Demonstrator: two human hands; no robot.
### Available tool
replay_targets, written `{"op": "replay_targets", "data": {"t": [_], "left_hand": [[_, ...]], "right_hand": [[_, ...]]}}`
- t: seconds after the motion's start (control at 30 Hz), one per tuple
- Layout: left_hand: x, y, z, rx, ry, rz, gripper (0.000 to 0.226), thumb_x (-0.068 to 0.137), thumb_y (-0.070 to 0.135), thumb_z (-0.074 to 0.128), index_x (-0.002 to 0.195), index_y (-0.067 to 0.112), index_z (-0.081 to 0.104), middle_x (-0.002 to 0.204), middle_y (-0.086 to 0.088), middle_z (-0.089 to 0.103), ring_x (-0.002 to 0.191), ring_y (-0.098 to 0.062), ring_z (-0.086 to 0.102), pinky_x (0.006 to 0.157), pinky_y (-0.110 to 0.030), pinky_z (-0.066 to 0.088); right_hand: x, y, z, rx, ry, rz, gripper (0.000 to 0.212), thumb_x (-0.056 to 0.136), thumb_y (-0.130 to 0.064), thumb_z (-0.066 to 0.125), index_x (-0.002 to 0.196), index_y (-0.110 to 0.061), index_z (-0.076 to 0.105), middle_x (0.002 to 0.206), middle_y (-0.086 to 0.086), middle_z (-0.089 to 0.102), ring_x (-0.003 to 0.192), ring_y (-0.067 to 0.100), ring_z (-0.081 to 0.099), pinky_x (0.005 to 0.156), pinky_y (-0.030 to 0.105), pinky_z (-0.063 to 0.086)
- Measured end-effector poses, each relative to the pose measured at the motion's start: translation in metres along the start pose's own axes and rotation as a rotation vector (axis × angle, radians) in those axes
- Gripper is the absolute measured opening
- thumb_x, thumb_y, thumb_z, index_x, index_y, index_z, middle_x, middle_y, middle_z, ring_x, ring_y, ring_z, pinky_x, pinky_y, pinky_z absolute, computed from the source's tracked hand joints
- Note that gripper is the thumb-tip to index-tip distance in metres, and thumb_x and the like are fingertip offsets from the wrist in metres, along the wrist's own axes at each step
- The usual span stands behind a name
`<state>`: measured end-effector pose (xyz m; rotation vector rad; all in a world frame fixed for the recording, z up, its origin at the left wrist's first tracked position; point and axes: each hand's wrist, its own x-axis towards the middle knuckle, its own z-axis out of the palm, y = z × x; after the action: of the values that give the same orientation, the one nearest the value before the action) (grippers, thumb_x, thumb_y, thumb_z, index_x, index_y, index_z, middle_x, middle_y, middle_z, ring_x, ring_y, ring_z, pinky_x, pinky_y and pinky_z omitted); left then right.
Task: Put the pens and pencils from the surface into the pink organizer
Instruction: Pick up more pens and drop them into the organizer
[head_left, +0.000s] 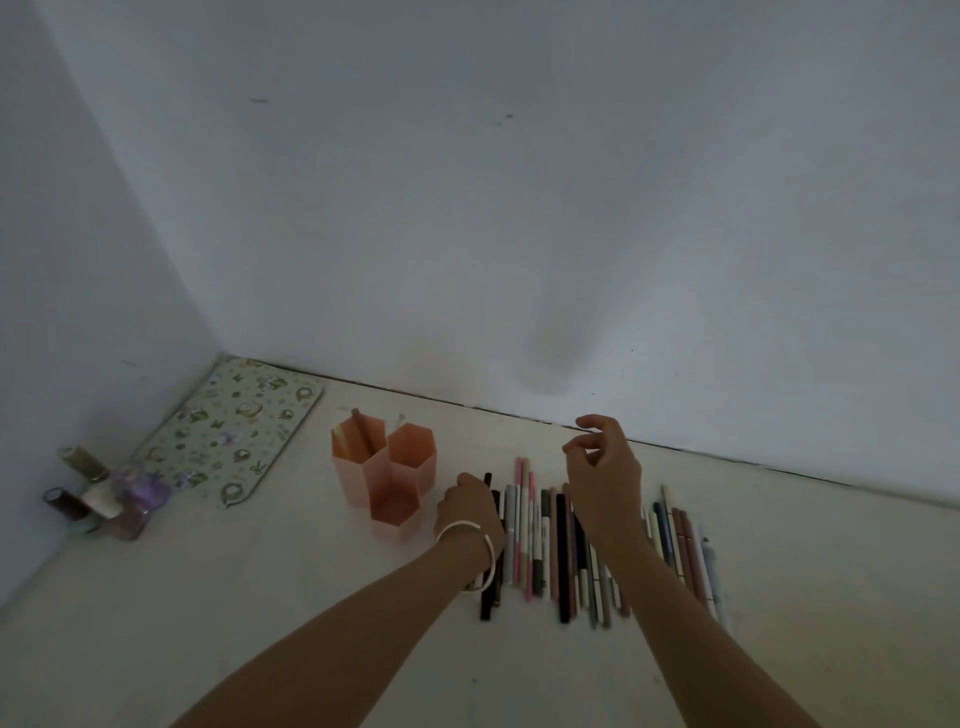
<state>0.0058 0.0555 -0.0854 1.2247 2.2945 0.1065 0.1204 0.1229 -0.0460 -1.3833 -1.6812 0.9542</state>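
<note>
The pink organizer has three hexagonal tubes and stands left of centre on the white surface. A brownish pencil leans in its back-left tube. To its right, a row of several pens and pencils lies side by side. My left hand, with a white bracelet on the wrist, is curled down over the row's left end, around a black pen whose tip shows past the knuckles. My right hand hovers over the middle of the row, fingers apart and bent, holding nothing.
A floral patterned mat lies in the back-left corner. Several small bottles cluster against the left wall. White walls close off the back and left of the surface.
</note>
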Motion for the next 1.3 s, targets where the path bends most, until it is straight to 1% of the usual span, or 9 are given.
{"op": "replay_targets", "data": {"t": [0.13,0.33,0.43,0.63,0.83,0.93,1.03,1.2,1.3], "left_hand": [[-0.002,-0.003,-0.024,0.055,0.144,0.11,0.03,0.091,0.004,0.045,0.121,0.003,0.046,0.126,-0.015,0.048,0.111,-0.028,0.054,0.085,-0.03,0.043],[-0.005,-0.012,-0.011,0.292,0.005,0.05,0.034,0.095,0.006,0.039,0.128,0.005,0.048,0.131,-0.013,0.052,0.121,-0.028,0.05,0.1,-0.038,0.044],[-0.001,-0.014,-0.003,0.32,-0.013,0.035,0.036,0.098,0.006,0.033,0.131,0.001,0.045,0.133,-0.015,0.049,0.123,-0.03,0.049,0.099,-0.041,0.046],[0.0,-0.011,-0.011,0.292,-0.024,0.11,0.031,0.097,0.005,0.041,0.127,0.004,0.051,0.129,-0.011,0.056,0.119,-0.027,0.056,0.095,-0.035,0.047],[-0.018,-0.005,-0.113,-0.393,-0.066,0.165,0.018,0.091,0.016,0.06,0.098,-0.001,0.06,0.089,-0.012,0.067,0.081,-0.024,0.068,0.071,-0.033,0.058],[-0.034,-0.016,-0.172,-0.899,-0.192,0.139,0.015,0.091,0.009,0.059,0.087,-0.005,0.06,0.081,-0.012,0.065,0.068,-0.017,0.068,0.059,-0.028,0.06],[-0.048,-0.037,-0.2,-1.003,-0.134,0.132,0.01,0.091,0.009,0.059,0.087,0.0,0.062,0.081,-0.009,0.067,0.061,-0.009,0.068,0.054,-0.022,0.056],[-0.05,-0.075,-0.204,-1.082,0.051,0.062,0.014,0.087,0.002,0.062,0.099,0.008,0.061,0.087,-0.009,0.068,0.072,-0.014,0.068,0.052,-0.023,0.056],[-0.051,-0.093,-0.199,-1.085,0.167,0.029,0.012,0.087,-0.001,0.06,0.085,0.01,0.063,0.086,-0.01,0.065,0.076,-0.017,0.065,0.062,-0.028,0.06]], "right_hand": [[0.003,-0.006,0.01,0.0,-0.03,0.044,0.024,0.09,-0.004,0.05,0.108,-0.018,0.057,0.082,-0.005,0.063,0.039,0.003,0.045,0.038,0.015,0.039],[0.004,-0.018,0.026,0.035,-0.086,0.129,0.023,0.09,-0.004,0.051,0.107,-0.019,0.057,0.089,0.003,0.063,0.048,0.003,0.056,0.043,0.018,0.044],[0.009,-0.013,0.023,0.006,-0.062,0.144,0.023,0.09,-0.006,0.053,0.107,-0.021,0.058,0.091,0.003,0.066,0.063,0.019,0.061,0.05,0.024,0.046],[0.006,0.009,0.017,-0.04,-0.037,0.176,0.022,0.09,-0.005,0.053,0.107,-0.018,0.058,0.088,0.004,0.067,0.056,0.015,0.057,0.045,0.02,0.043],[0.002,0.003,0.044,-0.207,-0.22,0.2,0.02,0.089,-0.006,0.054,0.106,-0.012,0.061,0.084,-0.002,0.065,0.055,0.008,0.055,0.043,0.015,0.041],[-0.01,0.005,0.07,-0.479,-0.441,0.155,0.009,0.089,-0.015,0.056,0.094,-0.01,0.062,0.102,0.008,0.069,0.091,0.019,0.065,0.074,0.024,0.053],[-0.024,0.015,0.085,-0.7,-0.548,0.058,0.021,0.094,-0.032,0.057,0.097,-0.01,0.058,0.122,0.013,0.062,0.137,0.028,0.039,0.111,0.037,0.036],[-0.037,0.02,0.094,-0.835,-0.471,-0.014,0.02,0.096,-0.029,0.052,0.107,-0.014,0.058,0.117,0.004,0.062,0.123,0.022,0.053,0.101,0.031,0.042],[-0.04,0.01,0.096,-0.77,-0.454,0.035,0.009,0.093,-0.021,0.049,0.091,-0.015,0.054,0.104,0.005,0.062,0.121,0.021,0.053,0.1,0.03,0.04]]}}
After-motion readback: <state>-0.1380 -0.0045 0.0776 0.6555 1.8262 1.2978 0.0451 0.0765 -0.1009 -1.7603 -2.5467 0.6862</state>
